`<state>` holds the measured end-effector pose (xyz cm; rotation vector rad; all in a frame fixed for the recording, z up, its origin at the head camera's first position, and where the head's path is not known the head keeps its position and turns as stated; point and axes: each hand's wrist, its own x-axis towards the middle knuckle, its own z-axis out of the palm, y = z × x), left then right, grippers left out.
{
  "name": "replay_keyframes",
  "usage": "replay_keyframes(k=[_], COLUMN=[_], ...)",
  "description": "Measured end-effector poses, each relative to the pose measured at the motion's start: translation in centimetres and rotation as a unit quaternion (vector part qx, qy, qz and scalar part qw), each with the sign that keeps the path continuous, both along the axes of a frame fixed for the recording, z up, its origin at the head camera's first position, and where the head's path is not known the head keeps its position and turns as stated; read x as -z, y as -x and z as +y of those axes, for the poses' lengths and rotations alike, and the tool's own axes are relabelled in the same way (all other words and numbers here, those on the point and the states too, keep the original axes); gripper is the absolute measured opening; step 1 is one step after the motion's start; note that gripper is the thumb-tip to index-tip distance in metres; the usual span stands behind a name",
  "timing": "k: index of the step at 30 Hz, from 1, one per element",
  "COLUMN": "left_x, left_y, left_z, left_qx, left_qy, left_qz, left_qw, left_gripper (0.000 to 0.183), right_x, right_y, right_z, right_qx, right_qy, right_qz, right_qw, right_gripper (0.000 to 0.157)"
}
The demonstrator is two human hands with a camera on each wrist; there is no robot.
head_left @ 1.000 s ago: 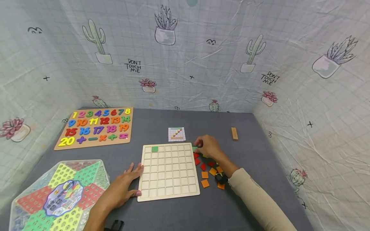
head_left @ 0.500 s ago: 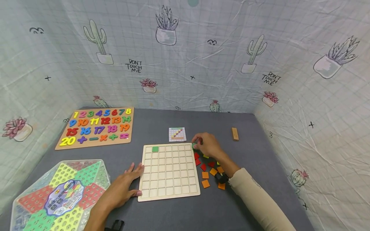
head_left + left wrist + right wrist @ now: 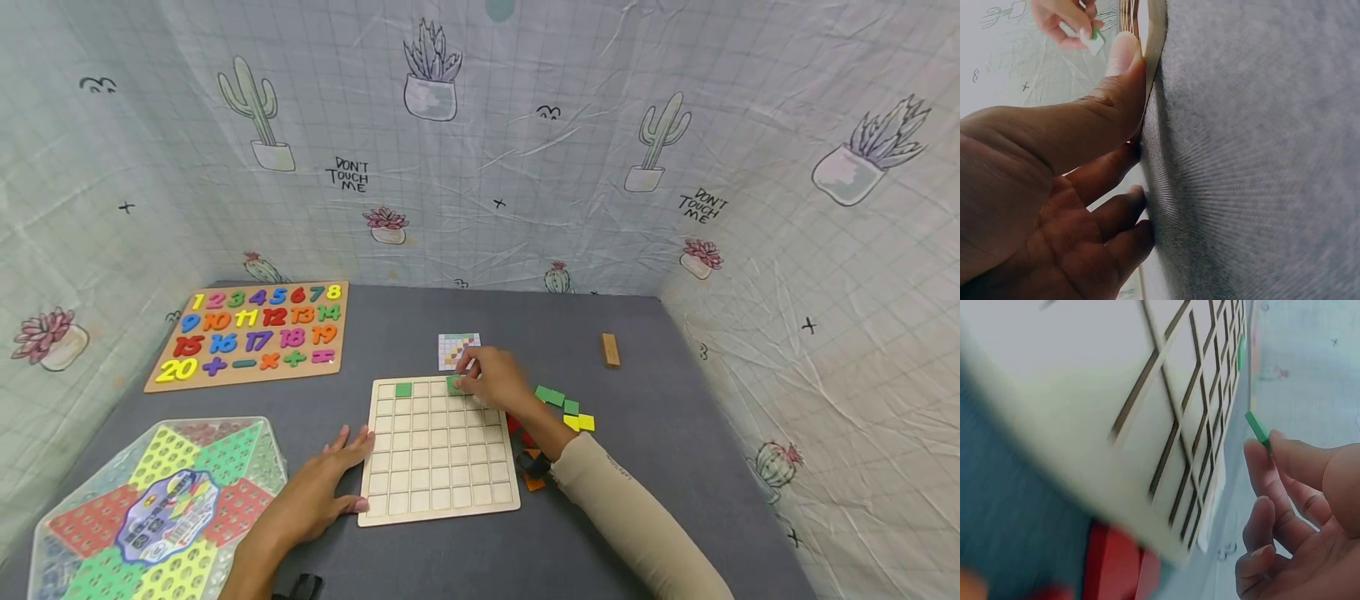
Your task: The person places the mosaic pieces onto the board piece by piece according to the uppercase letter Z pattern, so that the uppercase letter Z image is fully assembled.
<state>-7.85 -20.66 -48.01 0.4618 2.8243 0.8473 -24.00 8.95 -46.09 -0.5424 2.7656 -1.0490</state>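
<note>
The person's right hand [image 3: 498,382] pinches a thin, square green tile [image 3: 1257,429] between thumb and index finger, with the other fingers bent loosely beneath. The tile appears raised over the far row of a pale, flat wooden board [image 3: 438,454] divided into square cells, to the right of a matching flat green tile [image 3: 403,390] lying in a cell of that row. The left hand [image 3: 318,479] clasps nothing; its spread fingers and thumb touch the board's left edge.

The held tile looks very light and stiff, painted wood perhaps, though the material cannot be confirmed. It should neither bend nor break easily, but its smooth faces could slip or twist in a loose pinch. Opposite edges or one corner seem the best hold, leaving the leading edge free. The board looks rigid and light enough to slide over the dark grey cloth-like tabletop [image 3: 630,500] if nudged, so steady fingers along its left rim suit it.
</note>
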Motion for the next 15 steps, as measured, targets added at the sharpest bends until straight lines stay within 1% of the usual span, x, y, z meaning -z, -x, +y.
replay_keyframes(k=[7, 10, 15], left_x=[-0.1, -0.1, 0.0], left_y=[0.0, 0.1, 0.1], left_z=[0.1, 0.1, 0.1], left_qx=[-0.002, -0.003, -0.003], left_qy=[0.002, 0.003, 0.005], left_qz=[-0.008, -0.008, -0.008], left_qw=[1.0, 1.0, 0.9999], left_gripper=[0.092, 0.092, 0.092], right_x=[0.4, 0.7, 1.2], right_y=[0.3, 0.5, 0.7], right_z=[-3.4, -4.7, -6.0], right_qx=[-0.01, -0.002, 0.017], right_qy=[-0.007, -0.021, -0.05], right_qz=[-0.029, -0.034, -0.027], right_qw=[0.999, 0.999, 0.998], right_gripper=[0.009, 0.01, 0.011])
